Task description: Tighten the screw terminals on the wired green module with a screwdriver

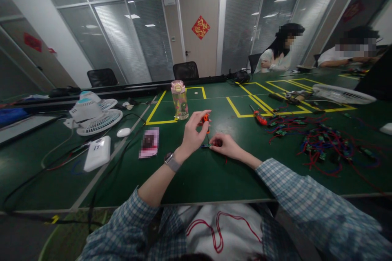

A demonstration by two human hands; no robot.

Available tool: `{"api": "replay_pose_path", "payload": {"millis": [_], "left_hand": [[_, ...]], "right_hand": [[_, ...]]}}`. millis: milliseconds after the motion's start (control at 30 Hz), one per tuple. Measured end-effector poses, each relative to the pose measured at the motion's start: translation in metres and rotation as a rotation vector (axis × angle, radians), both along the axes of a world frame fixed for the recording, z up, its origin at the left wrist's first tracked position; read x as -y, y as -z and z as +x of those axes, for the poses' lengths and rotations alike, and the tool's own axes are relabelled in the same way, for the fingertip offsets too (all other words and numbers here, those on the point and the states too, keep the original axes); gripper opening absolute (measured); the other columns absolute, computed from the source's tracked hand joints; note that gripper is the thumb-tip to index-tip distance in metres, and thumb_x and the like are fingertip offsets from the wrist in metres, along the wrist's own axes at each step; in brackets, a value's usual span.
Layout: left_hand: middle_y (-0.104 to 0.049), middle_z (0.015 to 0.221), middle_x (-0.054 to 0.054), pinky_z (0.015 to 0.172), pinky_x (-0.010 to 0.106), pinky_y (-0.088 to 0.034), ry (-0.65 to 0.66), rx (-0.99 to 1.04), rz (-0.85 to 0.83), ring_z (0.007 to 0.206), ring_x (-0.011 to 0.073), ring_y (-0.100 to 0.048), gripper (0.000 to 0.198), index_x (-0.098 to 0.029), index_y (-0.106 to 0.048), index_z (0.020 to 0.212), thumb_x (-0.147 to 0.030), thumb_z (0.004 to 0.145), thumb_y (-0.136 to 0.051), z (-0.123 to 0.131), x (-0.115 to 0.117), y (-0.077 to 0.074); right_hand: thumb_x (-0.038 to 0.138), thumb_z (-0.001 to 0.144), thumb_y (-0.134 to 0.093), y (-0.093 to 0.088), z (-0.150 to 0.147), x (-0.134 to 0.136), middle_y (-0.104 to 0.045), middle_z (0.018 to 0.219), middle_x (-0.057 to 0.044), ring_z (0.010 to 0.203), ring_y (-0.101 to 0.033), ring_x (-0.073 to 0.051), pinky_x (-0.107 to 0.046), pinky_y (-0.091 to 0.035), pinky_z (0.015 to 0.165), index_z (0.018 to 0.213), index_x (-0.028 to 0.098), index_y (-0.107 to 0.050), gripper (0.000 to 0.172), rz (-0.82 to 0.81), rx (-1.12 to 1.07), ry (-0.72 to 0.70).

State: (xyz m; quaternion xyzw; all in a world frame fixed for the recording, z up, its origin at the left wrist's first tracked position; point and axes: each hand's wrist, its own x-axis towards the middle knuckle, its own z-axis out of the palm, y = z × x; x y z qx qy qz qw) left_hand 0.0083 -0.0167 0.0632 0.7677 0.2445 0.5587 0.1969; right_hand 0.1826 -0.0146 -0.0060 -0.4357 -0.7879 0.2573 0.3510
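1. Circuit board (206, 145), small and green, lies low over the counter (190, 185), just below the left hand (195, 127) and at the fingertips of the right hand (226, 147).

2. Both hands are busy and apart from each other: the left has its thumb and fingers closed around an orange-handled tool (206, 118), the right pinches the end of the board. How firmly either grips, I can't tell from here.

3. The tool stands nearly upright, its thin shaft running down toward the board. Whether the tip touches is too small to make out.

4. My worry would be a slip: with so little board to pinch, a sideways push could twist it loose, and the tip might then scratch it or jab the right fingertips.

5. A red wire (226, 161) trails beneath the right hand; a careless tug there could strain its joint.

6. Well to the right of the hands sprawls a tangle of wired boards (324, 142), with a red-handled screwdriver (261, 119) nearer. Dragging one lead could pull several others along.

7. Beyond the left hand stands a water bottle (180, 102); a swinging wrist might knock it over.
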Motion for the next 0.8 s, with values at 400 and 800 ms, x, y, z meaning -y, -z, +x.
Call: {"api": "replay_pose_path", "payload": {"millis": [400,800], "left_hand": [[-0.057,0.103,0.005,0.074,0.024,-0.055,-0.088,-0.054,0.069,0.09,0.0141,-0.059,0.029,-0.023,-0.061,0.12,-0.019,0.091,-0.057,0.0002,0.0026,-0.0076],[-0.06,0.103,0.006,0.075,0.026,-0.054,-0.111,-0.026,0.047,0.092,0.0153,-0.06,0.026,-0.022,-0.061,0.118,-0.021,0.094,-0.051,-0.0026,-0.0039,-0.0048]], "right_hand": [[0.017,0.073,-0.068,-0.0026,0.0002,0.0028,-0.06,0.072,-0.001,0.063,-0.053,-0.013,-0.024,-0.042,0.059,0.079,0.014,-0.068,0.007,0.022,-0.013,-0.005],[0.017,0.074,-0.067,0.002,0.0011,0.0011,-0.059,0.074,-0.001,0.063,-0.053,-0.012,-0.025,-0.043,0.06,0.081,0.015,-0.068,0.008,0.035,-0.018,-0.01]]}}
